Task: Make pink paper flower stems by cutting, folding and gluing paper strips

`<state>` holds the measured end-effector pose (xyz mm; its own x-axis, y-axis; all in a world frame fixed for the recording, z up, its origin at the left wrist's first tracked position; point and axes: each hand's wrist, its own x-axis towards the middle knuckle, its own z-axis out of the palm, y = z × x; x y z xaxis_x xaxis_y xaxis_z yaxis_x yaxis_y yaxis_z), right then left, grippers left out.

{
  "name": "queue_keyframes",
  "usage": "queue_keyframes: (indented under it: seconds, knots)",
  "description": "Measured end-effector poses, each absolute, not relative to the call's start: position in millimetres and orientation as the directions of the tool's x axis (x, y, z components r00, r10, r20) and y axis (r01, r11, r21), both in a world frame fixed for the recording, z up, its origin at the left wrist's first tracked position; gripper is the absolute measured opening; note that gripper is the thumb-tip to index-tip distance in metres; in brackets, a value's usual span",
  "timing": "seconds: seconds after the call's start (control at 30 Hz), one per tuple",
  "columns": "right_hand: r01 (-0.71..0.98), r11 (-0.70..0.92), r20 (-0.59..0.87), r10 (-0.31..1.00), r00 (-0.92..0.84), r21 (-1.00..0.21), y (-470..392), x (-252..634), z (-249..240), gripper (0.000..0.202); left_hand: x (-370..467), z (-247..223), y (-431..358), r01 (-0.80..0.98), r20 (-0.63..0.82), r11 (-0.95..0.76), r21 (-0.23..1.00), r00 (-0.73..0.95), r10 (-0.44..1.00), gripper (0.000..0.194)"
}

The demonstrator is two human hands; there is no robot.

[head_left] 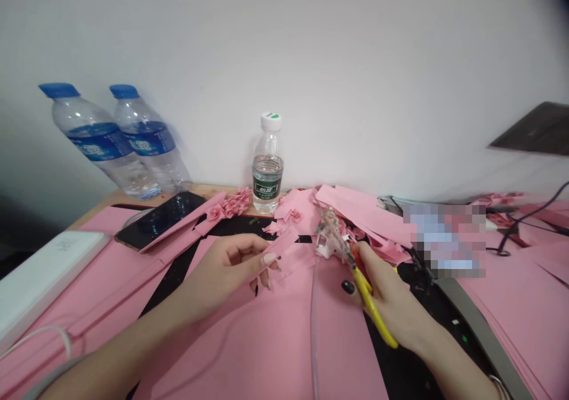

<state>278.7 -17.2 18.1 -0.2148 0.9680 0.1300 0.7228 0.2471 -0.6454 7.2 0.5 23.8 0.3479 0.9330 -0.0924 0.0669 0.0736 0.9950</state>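
Note:
My left hand (235,266) pinches a strip of pink paper (284,243) between thumb and fingers, over the large pink sheets (267,341) in the middle. To its right, my right hand (384,281) is wrapped round pliers with yellow handles (371,308). Their metal end points up and left, over a small white device (326,246) with a pale cable (315,329) running down from it. Folded pink paper flowers (231,205) lie behind my left hand, and pink scraps (288,204) lie behind the strip.
Two large blue-capped bottles (149,139) lean at the back left; a small water bottle (268,169) stands by the wall. A dark phone (162,217) and a white box (53,281) are on the left. More pink sheets (524,305) and a black cable (515,225) are on the right.

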Motion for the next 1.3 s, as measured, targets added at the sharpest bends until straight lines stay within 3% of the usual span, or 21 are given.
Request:
queue_keyframes:
  seconds: [0.2, 0.4, 0.7, 0.87, 1.13, 1.3]
  knots:
    - [0.768, 0.377, 0.139, 0.923, -0.359, -0.518, -22.0, 272.9, 14.1, 0.025, 9.8, 29.6, -1.7, 0.165, -0.043, -0.017, 0.986, 0.356, 0.933, 0.021]
    - [0.726, 0.364, 0.068, 0.913, -0.403, -0.584, -26.1, 267.7, 16.6, 0.026, 9.6, 31.3, -6.3, 0.202, -0.057, -0.024, 0.979, 0.385, 0.921, 0.022]
    - [0.691, 0.38, 0.09, 0.904, -0.417, -0.615, -27.2, 267.6, 15.7, 0.034, 5.2, 26.9, -6.8, 0.278, -0.033, -0.091, 0.956, 0.411, 0.911, 0.026]
    - [0.697, 0.343, 0.05, 0.913, -0.404, -0.63, -29.4, 268.0, 14.0, 0.033, 7.5, 29.4, -6.8, 0.233, -0.115, 0.019, 0.972, 0.406, 0.907, 0.026]
    - [0.729, 0.191, -0.142, 0.918, -0.369, -0.658, -33.1, 265.9, 16.2, 0.035, 12.4, 27.5, -2.3, 0.134, -0.279, 0.245, 0.96, 0.421, 0.863, 0.027]
    - [0.726, 0.078, -0.252, 0.908, -0.335, -0.683, -32.6, 261.1, 21.4, 0.036, 11.8, 22.5, 0.3, 0.096, -0.306, 0.294, 0.951, 0.435, 0.847, 0.028]
